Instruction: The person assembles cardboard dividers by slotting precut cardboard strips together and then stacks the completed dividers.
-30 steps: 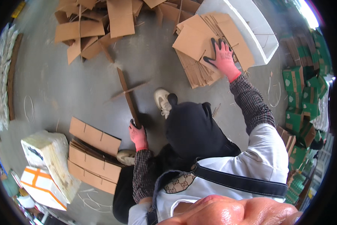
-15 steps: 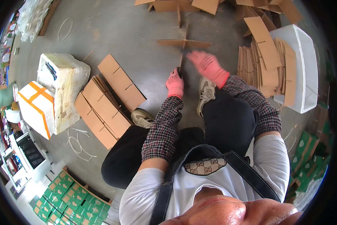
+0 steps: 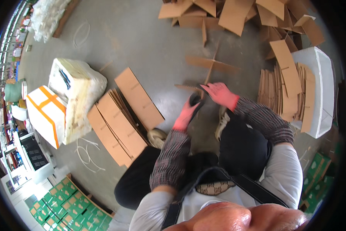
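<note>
Both hands wear pink gloves with dark palms. A cardboard divider (image 3: 213, 64) stands on edge on the floor ahead of me, one strip crossing a long one that runs toward my hands. Closer in, another cardboard strip (image 3: 186, 87) crosses near the long strip's near end. My left hand (image 3: 188, 109) is closed around that near end, its fingers partly blurred. Just to the right, my right hand (image 3: 220, 94) has its fingertips pressed on the strips where they meet. Its thumb is hidden.
At my left lie slotted cardboard sheets (image 3: 121, 122) beside foam boxes (image 3: 80, 82). A white foam bin (image 3: 323, 92) with upright cardboard strips (image 3: 271, 86) stands at right. Assembled dividers (image 3: 234, 17) crowd the far right. Green cartons (image 3: 61, 204) are stacked at lower left.
My right hand has come in close to the left. A second cross strip now shows at the near end of the divider. The whole view has shifted slightly.
</note>
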{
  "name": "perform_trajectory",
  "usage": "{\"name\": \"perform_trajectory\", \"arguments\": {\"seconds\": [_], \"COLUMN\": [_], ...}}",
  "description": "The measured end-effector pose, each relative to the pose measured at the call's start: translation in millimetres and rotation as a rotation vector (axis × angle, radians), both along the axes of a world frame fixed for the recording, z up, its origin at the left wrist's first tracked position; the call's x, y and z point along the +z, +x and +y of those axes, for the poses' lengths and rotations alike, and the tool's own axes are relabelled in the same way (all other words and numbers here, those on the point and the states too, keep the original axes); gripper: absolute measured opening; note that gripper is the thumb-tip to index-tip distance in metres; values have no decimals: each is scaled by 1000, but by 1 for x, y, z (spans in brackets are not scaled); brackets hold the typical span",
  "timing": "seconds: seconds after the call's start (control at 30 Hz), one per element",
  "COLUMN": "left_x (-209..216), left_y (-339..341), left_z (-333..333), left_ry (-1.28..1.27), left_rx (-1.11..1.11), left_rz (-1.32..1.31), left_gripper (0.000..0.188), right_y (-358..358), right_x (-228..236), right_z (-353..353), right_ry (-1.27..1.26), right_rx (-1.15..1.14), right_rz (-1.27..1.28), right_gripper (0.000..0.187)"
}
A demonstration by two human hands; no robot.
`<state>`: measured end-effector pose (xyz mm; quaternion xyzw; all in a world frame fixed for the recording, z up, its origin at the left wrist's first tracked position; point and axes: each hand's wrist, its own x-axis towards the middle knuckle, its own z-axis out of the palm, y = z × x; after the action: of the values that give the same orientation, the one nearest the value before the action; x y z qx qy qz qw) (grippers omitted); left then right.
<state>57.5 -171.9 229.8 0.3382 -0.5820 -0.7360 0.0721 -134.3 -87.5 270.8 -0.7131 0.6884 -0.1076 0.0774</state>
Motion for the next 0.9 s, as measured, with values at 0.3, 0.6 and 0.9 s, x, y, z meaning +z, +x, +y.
{"name": "perform_trajectory", "arguments": {"seconds": [0.3,0.6,0.9], "left_x": [-2,-32,33], "left_y": [43,60,111], "left_z": [-54,1,-137], "left_ry": [410,343,-787], "left_rx": [577,387,419], "left_rz": [-143,-280,-1402], "left_gripper": [43,27,105], "right_y": [-34,-133,-294], "right_x": [165,150,61], "right_z": [-200,3,219], "right_ry": [-379,-45,425], "right_rx": [47,-607,-1019], "right_rz": [395,168,421], "right_gripper": [51,61,96]}}
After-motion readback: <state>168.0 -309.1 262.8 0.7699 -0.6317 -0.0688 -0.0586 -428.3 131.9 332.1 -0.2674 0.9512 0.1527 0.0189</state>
